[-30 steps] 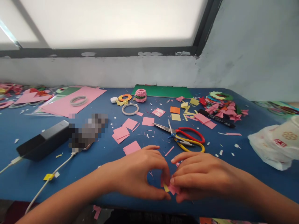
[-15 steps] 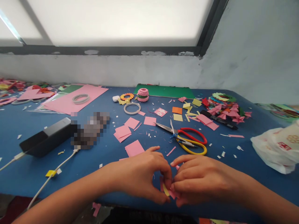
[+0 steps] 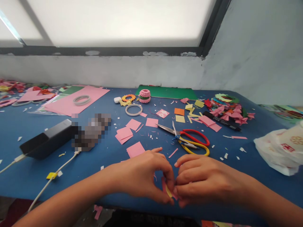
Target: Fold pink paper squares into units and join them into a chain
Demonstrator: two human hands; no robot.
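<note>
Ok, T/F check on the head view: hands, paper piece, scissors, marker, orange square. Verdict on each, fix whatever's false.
1. The left hand and right hand are both at a small pink-and-yellow paper piece. True.
2. The scissors have one red and one yellow handle. True.
3. The right hand grips the scissors. False: the scissors lie on the table, beyond the hands.
4. The marker lies to the right of the orange square. True.
5. The marker is red. False: it is black.
6. The orange square is nearer the hands than the scissors are. False: it lies farther off, beyond the scissors.
</note>
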